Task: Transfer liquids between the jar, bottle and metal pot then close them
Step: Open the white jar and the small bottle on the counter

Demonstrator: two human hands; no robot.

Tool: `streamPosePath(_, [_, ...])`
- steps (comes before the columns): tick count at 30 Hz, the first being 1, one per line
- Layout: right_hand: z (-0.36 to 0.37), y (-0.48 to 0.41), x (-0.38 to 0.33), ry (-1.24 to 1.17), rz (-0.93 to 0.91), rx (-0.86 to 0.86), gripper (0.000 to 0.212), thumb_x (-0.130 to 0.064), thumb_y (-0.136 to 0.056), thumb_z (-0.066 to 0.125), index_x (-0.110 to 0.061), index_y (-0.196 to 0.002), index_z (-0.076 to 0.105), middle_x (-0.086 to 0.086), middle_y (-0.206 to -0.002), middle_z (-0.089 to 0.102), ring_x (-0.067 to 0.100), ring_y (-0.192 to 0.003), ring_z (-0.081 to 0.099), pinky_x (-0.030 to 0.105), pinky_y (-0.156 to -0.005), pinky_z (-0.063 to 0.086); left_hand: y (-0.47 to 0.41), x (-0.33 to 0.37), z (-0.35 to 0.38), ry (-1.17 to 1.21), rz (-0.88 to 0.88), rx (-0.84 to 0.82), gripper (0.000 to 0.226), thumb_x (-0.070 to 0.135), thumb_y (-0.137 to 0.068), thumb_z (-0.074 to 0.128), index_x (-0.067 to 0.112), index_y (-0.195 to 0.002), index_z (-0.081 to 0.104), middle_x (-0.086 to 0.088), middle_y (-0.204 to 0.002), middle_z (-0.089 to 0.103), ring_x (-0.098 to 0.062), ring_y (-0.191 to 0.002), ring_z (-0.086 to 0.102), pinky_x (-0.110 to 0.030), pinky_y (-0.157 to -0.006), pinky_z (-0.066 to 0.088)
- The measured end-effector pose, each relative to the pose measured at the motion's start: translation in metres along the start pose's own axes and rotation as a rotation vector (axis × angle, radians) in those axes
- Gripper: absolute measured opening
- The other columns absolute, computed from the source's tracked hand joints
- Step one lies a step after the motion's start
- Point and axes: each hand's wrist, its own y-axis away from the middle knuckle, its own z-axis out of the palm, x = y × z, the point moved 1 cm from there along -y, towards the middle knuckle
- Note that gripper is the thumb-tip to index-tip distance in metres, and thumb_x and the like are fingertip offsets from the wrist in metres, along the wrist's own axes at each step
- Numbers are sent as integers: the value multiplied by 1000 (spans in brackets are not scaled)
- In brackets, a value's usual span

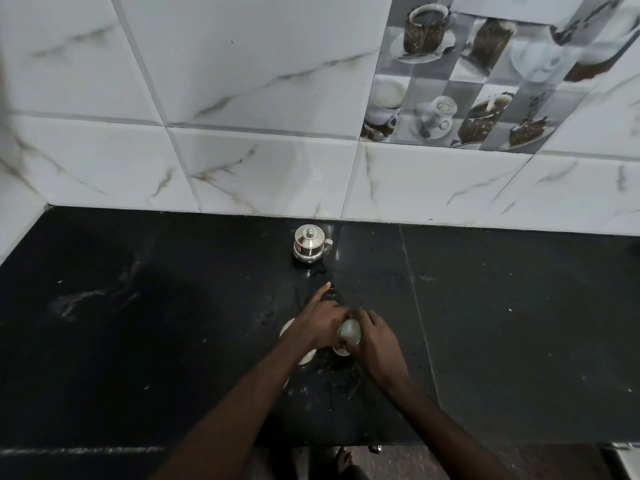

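1. The left hand (320, 325) and right hand (372, 337) meet over the black surface (138, 341), with a pale green lid (349, 330) between them.
2. The right hand's fingers (363, 318) curl closed around the lid's far edge; the container under it is mostly hidden.
3. The left hand's fingers close against the lid's left side, its forefinger pointing away.
4. A white round object (289, 327) peeks out beneath the left hand.
5. The metal pot (309, 244), lid on, stands well beyond the fingertips, near the tiled wall (242, 98).

metal pot (309, 244): on counter (138, 323), by wall | hands: nearer, before it
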Motion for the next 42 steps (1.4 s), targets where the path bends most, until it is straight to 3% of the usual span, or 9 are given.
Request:
streamPosePath(5, [2, -3, 11, -43, -57, -31, 58, -27, -74, 83, -19, -127, 60, 1, -123, 64, 20, -107, 61, 31, -86, 50, -3, -5, 1, 43, 52, 16, 62, 59, -72, 78, 30, -125, 63, 9, -121, 70, -10, -132, 53, -46, -128, 0])
streamPosePath(10, [-9, -4, 12, -112, -153, -85, 47, -20, -80, 71, -17, -127, 62, 0, -119, 66, 17, -103, 61, 27, -85, 47, -4, -8, -9, 85, 54, -11, 59, 54, -69, 83, 29, -120, 66, 6, -117, 68, -13, -127, 52, -42, -127, 4])
streamPosePath(13, [-14, -4, 9, -154, -207, -110, 43, -29, -84, 61, -14, -124, 65, -1, -117, 64, 12, -99, 61, 22, -83, 45, -6, -10, -8, 103, 52, -26, 59, 53, -67, 84, 30, -119, 67, 5, -117, 67, -13, -126, 52, -37, -124, 0])
streamPosePath(17, [-6, -6, 16, -97, -245, -123, 51, -27, -85, 70, -20, -134, 58, -1, -136, 53, 13, -116, 55, 27, -97, 48, -5, -10, -10, 96, 77, -24, 68, 53, -69, 83, 30, -129, 62, 5, -122, 67, -13, -128, 50, -40, -126, 3])
streamPosePath(22, [-12, -6, 21, -133, -269, -112, 42, -9, -83, 72, -11, -124, 63, 1, -126, 57, 12, -109, 57, 24, -92, 48, -4, -9, -12, 130, 94, -36, 73, 51, -69, 83, 35, -135, 58, 6, -134, 62, -13, -136, 45, -43, -127, 5])
streamPosePath(28, [-27, 5, 41, -296, 43, 109, 38, -13, -75, 78, -22, -103, 53, -5, -100, 53, 4, -85, 54, 19, -66, 43, -6, -12, -7, 75, 82, -63, 52, 49, -73, 77, 36, -122, 66, 9, -118, 67, -14, -128, 51, -40, -123, 1])
streamPosePath(32, [-16, 20, 67, -309, 189, 131, 61, -26, -74, 79, -34, -130, 57, -6, -115, 50, 0, -103, 55, 8, -81, 41, -7, -11, -8, 83, 84, -80, 53, 46, -72, 80, 36, -122, 66, 11, -122, 66, -12, -129, 48, -42, -125, 3])
streamPosePath(36, [-7, 31, 76, -426, 328, 158, 39, -31, -80, 82, -42, -111, 60, -13, -114, 55, 2, -102, 59, 27, -81, 53, -7, -11, -9, 88, 86, -82, 53, 44, -72, 80, 36, -123, 65, 10, -123, 65, -12, -130, 47, -43, -126, 3])
streamPosePath(42, [-2, 39, 78, -387, 397, 149, 33, -35, -82, 81, -43, -102, 56, -20, -108, 60, -5, -96, 59, 27, -77, 51, -9, -11, -7, 59, 90, -120, 56, 47, -74, 80, 35, -127, 63, 7, -121, 67, -14, -127, 50, -42, -126, 3])
